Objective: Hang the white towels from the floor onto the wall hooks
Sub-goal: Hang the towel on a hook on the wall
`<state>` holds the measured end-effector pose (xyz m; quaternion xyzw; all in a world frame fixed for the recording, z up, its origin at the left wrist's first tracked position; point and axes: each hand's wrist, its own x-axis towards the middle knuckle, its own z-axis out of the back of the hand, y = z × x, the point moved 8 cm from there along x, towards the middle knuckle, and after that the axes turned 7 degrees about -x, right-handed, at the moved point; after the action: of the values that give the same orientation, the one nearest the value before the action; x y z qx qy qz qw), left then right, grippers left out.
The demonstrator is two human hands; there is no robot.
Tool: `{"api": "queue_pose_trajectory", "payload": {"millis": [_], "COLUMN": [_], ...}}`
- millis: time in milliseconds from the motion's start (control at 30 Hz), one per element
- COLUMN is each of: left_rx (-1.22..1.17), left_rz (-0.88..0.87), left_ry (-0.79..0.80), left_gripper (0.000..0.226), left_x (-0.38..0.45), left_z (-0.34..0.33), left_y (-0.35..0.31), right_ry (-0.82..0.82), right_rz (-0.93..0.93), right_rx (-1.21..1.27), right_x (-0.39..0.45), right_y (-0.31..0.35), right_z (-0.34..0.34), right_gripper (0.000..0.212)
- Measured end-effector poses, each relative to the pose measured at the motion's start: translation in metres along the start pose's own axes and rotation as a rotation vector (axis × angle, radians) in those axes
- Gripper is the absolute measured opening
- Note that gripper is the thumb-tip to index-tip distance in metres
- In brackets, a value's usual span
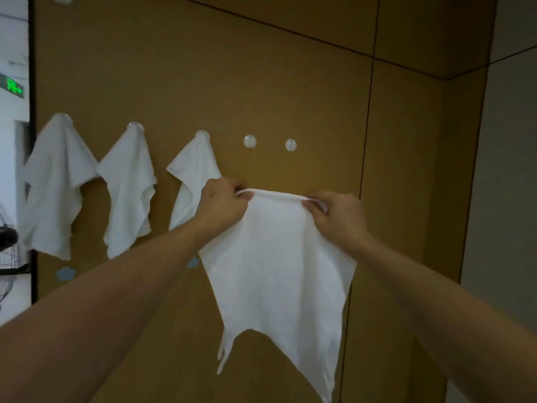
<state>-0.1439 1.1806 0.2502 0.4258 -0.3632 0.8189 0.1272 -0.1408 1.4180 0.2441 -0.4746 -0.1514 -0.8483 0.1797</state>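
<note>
Our left hand (222,199) hides the lower edge of the third hung towel (193,175). Both our hands pinch the top hem of a white towel (276,271), fingers curled tight, right hand (334,216) at three o'clock. Two bare wall hooks (250,141) sit at twelve o'clock above; the towel's bottom corner is cut off.

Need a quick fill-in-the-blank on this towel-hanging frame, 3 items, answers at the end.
1. The number of white towels already hanging on hooks, starting with the leftmost hung towel, is ____.
2. The number of bare hooks in the row, the nearer being the first free hook, is ____.
3. The left hand and right hand stretch the top edge of the held towel, so the count of hands gripping it is ____.

Answers: three; two; two
</note>
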Motion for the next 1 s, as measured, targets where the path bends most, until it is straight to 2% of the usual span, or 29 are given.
{"api": "queue_pose_trajectory", "payload": {"millis": [167, 267, 333, 400, 533, 733, 933, 1000], "left_rx": [0.047, 0.077, 0.083, 0.1, 0.23, 0.536, 0.612, 0.622], "left_rz": [-0.023, -0.062, -0.095, -0.179, -0.351, -0.483, -0.453, -0.427], "left_ry": [-0.143, -0.191, -0.222, -0.219, -0.112, -0.028, -0.121, -0.125], "left_gripper": [0.012, 0.005, 0.007, 0.014, 0.032, 0.047, 0.046, 0.046], "left_x": [0.079, 0.116, 0.136, 0.156, 0.199, 0.284, 0.385, 0.4], "left_z": [-0.023, -0.032, -0.039, -0.05, -0.078, -0.103, -0.114, -0.125], "left_y": [0.017, 0.032, 0.044, 0.053, 0.081, 0.124, 0.139, 0.15], "right_ry": [-0.158, -0.263, -0.217, -0.1, -0.057, -0.134, -0.142, -0.103], "right_rz": [0.397, 0.521, 0.573, 0.534, 0.484, 0.453, 0.255, 0.176], "right_rx": [-0.063, -0.069, -0.107, -0.16, -0.277, -0.361, -0.226, -0.049], "right_x": [0.068, 0.1, 0.126, 0.156, 0.21, 0.307, 0.408, 0.415], "right_y": [-0.017, -0.028, -0.035, -0.045, -0.055, -0.06, -0.068, -0.074], "right_z": [-0.039, -0.064, -0.095, -0.133, -0.202, -0.258, -0.286, -0.296], "right_gripper": [0.028, 0.032, 0.035, 0.037, 0.045, 0.043, 0.04, 0.038]}}
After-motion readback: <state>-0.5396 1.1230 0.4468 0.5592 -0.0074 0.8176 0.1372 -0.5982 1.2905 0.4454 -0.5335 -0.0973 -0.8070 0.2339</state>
